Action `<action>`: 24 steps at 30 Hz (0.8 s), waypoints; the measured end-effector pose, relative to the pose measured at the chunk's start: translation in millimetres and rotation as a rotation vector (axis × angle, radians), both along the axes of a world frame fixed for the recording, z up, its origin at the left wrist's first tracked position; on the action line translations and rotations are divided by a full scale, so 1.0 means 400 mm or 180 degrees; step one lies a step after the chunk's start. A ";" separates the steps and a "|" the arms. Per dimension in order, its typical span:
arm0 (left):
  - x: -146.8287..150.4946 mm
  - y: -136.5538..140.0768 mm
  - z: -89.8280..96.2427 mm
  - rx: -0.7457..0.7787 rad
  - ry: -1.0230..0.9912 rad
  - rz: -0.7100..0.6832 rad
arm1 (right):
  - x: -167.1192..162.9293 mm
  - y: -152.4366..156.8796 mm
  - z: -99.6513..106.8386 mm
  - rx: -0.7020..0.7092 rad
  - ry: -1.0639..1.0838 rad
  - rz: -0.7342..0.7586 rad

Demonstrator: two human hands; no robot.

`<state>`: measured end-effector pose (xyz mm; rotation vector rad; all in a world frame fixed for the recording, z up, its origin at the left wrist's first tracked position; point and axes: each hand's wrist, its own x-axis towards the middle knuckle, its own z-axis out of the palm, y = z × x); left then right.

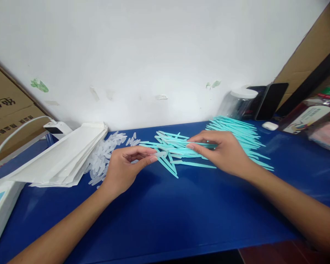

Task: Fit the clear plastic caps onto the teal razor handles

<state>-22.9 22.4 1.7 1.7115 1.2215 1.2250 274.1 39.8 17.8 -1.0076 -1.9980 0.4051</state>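
Observation:
My left hand (126, 165) pinches a small translucent cap (161, 154) between thumb and index finger. My right hand (222, 150) has thumb and fingertips closed on a slim turquoise eyebrow razor (206, 143), whose end points left toward the cap. Beneath and between both hands lies a loose pile of turquoise eyebrow razors (194, 164), some with pale caps at one end. Behind my right hand is a larger heap of turquoise razors (235, 132), their handles tapering to the right. Loose translucent caps (99, 161) are scattered left of my left hand.
On the blue table (165, 216), white packets (68, 157) are stacked at the left, near a power strip (5, 209) and a white device (57, 128) with a cable. Along the right are a clear jar (239, 102), a phone (272, 101), a white case (270, 125) and a bottle (308, 113).

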 end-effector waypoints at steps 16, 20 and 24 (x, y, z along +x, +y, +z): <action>0.018 -0.029 0.011 0.0344 0.0372 0.0264 | -0.005 -0.009 0.003 0.0014 0.0018 0.0157; 0.020 -0.026 0.004 0.0118 0.0235 0.0204 | -0.010 -0.012 0.003 0.0042 0.0020 0.0217; 0.023 -0.025 -0.002 -0.0157 -0.0022 0.0004 | -0.014 -0.015 0.003 0.0100 -0.0038 0.0246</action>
